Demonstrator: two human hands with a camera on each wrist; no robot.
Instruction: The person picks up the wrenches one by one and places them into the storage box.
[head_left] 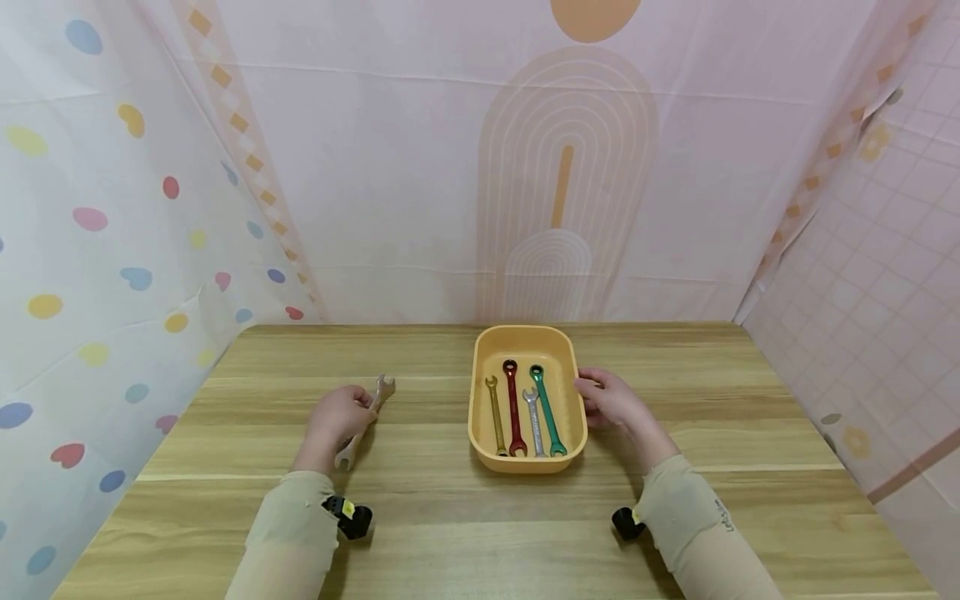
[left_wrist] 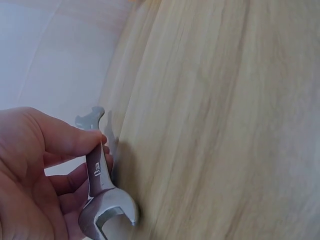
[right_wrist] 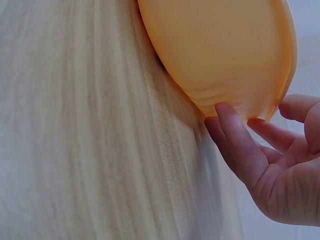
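Four wrenches lay side by side in the yellow tray point(head_left: 480, 417) on the wooden desk point(head_left: 675, 517): a gold wrench point(head_left: 496, 416), a red wrench point(head_left: 513, 408), a small silver wrench point(head_left: 535, 422) and a green wrench point(head_left: 547, 408). All four pointed from the front wall of the tray to its back wall. The right hand point(head_left: 611, 400) was at the right side of the tray. Its fingers point(right_wrist: 235, 140) were bent loosely and touched the tray's outer wall near the rim, with the thumb up by the rim; they were not closed tight around it. The left hand point(head_left: 339, 417) was well to the left of the tray. Its fingers point(left_wrist: 70, 142) were curled around the middle of a big silver wrench point(head_left: 366, 419), and the thumb pressed on top of the shaft. One open end of that wrench stuck out past the hand on the far side and the other end on the near side, low over the desk. Both arms wore beige sleeves point(head_left: 678, 517). Soft pink curtains hung behind the tray.
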